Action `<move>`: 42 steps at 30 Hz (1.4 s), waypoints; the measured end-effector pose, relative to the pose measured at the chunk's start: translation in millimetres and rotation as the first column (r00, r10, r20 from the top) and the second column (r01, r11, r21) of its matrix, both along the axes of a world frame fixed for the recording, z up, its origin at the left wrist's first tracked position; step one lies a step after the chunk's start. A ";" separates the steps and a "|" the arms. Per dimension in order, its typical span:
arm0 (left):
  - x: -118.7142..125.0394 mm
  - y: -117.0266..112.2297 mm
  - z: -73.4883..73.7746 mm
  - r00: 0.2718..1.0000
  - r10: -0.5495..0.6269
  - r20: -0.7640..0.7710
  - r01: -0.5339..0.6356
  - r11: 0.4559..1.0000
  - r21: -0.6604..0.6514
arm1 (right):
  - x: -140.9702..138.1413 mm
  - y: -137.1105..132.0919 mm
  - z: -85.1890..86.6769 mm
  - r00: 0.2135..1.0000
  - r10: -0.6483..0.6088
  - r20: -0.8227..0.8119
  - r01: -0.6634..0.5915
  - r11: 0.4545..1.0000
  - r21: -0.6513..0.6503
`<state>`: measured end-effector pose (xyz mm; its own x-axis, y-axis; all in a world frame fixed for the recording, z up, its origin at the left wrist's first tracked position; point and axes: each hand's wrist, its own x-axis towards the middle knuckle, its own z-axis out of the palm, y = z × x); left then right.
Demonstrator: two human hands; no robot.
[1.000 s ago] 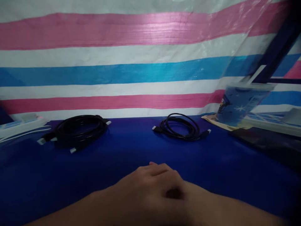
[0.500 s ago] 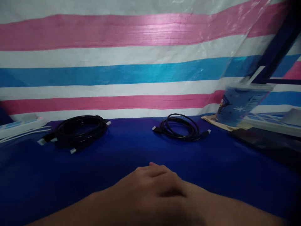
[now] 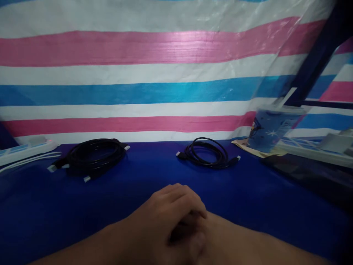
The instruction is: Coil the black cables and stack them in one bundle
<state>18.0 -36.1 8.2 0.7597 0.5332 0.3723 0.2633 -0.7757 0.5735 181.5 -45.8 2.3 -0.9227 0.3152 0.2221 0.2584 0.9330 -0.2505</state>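
Observation:
My left hand [image 3: 168,206] lies over my right hand [image 3: 212,235] at the bottom middle, its fingers curved round it. A dark gap shows between the two hands. The right hand's fingers are mostly hidden under the left, so I cannot tell how they are bent. Beyond the hands, apart from them, two coiled black cables rest on the blue table [image 3: 149,165]. The thicker coil [image 3: 95,156], with several light-tipped plugs, is at the left. A thinner coil [image 3: 206,154] with a plug at each end sits right of centre.
A white power strip [image 3: 27,151] with white cords lies at the far left. On the right, a blue cup [image 3: 271,129] with a white straw stands on a tan cloth or paper [image 3: 248,147], near a dark flat object [image 3: 306,173]. A striped sheet [image 3: 138,77] hangs behind.
The left hand's fingers have lifted a little and the gap between the hands has widened. The view has tilted slightly up; the cables lie as before.

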 end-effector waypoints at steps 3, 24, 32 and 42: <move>0.8 2.3 -0.5 0.999 0.046 -0.003 -0.047 0.998 -0.033 | -3.3 -2.4 2.7 0.999 -0.024 0.044 0.020 0.997 0.079; -6.4 9.9 8.3 0.765 0.484 -0.424 -0.438 0.875 0.207 | -8.5 -5.3 6.0 0.993 -0.077 0.091 0.063 0.987 0.150; -41.0 26.7 13.0 0.769 0.474 -0.429 -0.399 0.880 0.257 | 33.8 35.7 11.8 0.910 -0.369 -0.190 0.408 0.881 0.241; -64.3 32.8 18.3 0.757 0.457 -0.467 -0.384 0.889 0.249 | 84.8 81.9 4.5 0.752 -0.650 0.108 0.587 0.736 0.338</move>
